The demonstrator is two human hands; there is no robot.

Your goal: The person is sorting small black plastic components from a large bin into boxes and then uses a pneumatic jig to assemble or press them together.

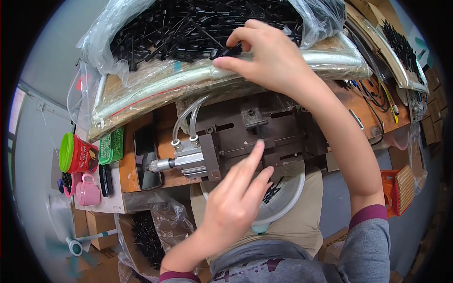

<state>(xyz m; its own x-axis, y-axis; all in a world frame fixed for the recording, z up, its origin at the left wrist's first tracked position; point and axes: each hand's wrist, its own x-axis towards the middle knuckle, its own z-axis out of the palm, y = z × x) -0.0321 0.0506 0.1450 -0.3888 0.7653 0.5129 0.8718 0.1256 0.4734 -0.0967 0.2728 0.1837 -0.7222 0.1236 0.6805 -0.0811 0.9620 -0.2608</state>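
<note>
My right hand (271, 59) is over the front edge of a heap of small black stick-like plastic parts (165, 35). Its thumb and curled index finger are apart, and I see nothing held between them. My left hand (231, 198) is over a dark metal clamping fixture (231, 141), index finger stretched out and its tip at the fixture's middle slot. The left thumb is spread away from that finger. A silver air cylinder (191, 162) with two clear hoses is fixed to the fixture's left end. Whether a part sits under the fingertip is too small to tell.
A white mesh bowl (283, 207) with a few black parts rests on my lap. The heap lies in a plastic-lined tray with a padded rim (155, 96). At left are a phone (147, 158), a red-green tub (78, 153) and a pink mug (88, 191); cables (377, 94) run at right.
</note>
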